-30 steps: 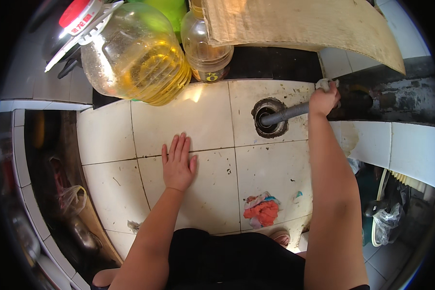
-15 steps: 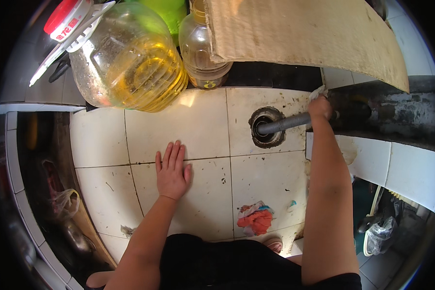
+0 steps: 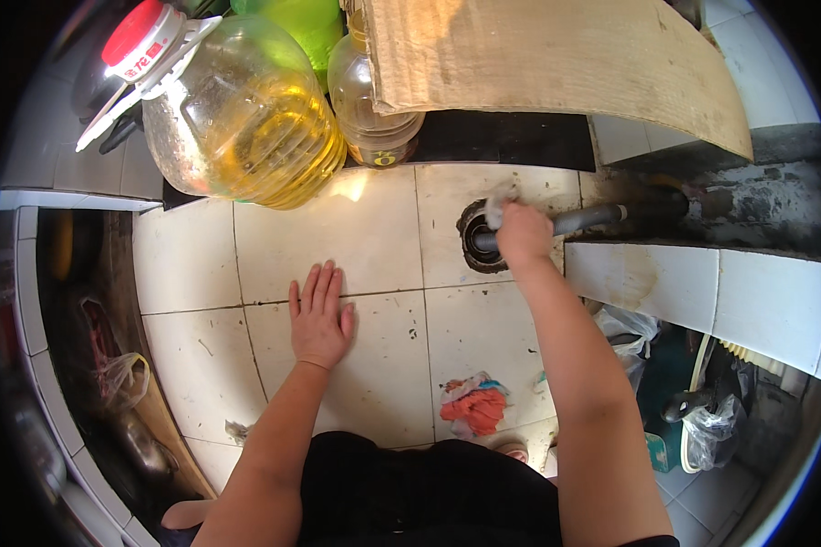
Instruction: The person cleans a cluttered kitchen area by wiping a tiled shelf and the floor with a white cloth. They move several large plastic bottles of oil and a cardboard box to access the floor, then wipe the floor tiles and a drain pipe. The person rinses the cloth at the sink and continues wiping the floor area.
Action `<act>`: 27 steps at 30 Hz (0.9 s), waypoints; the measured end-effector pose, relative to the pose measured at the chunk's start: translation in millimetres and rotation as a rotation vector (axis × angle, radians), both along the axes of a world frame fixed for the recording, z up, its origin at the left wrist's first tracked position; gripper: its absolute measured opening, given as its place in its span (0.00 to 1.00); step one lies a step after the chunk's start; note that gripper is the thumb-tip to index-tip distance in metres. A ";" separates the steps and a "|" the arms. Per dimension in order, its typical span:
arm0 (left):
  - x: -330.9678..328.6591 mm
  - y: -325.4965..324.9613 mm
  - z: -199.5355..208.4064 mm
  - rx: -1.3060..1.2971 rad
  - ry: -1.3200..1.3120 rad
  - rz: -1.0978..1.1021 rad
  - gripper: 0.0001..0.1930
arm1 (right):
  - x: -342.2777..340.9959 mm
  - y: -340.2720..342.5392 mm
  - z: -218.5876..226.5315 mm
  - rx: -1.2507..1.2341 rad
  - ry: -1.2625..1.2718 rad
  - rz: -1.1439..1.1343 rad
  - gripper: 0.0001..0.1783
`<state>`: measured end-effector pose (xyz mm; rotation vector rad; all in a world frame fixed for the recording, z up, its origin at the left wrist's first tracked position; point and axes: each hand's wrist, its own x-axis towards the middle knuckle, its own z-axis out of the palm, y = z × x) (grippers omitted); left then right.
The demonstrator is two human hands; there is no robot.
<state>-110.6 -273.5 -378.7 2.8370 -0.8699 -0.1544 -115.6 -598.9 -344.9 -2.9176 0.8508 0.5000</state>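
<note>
My left hand [image 3: 320,319] lies flat on the white floor tiles [image 3: 337,228], fingers stretched out. My right hand [image 3: 526,235] is closed on a crumpled whitish wipe [image 3: 499,206] that pokes out past its fingers; whether it is paper or cloth I cannot tell. It is over the grey drain hose [image 3: 588,218], right beside the dirty round floor drain [image 3: 472,260]. One end of the hose sits in that drain, and the hand hides part of the hose.
A big oil jug [image 3: 255,118] with a red cap and a smaller bottle [image 3: 374,109] stand at the back. A cardboard sheet [image 3: 556,64] overhangs the far side. Crumpled red-and-white scraps [image 3: 474,406] lie on the near tiles. A tiled ledge [image 3: 666,283] borders the right.
My right hand has moved left along the hose with the wipe, from the dark recess to the drain's edge. My left hand stays flat. The view has shifted slightly.
</note>
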 end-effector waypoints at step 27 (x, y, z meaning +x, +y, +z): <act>-0.2 1.4 -1.9 -0.022 0.001 -0.018 0.28 | -8.3 -50.7 -41.2 -0.064 -0.191 -0.053 0.30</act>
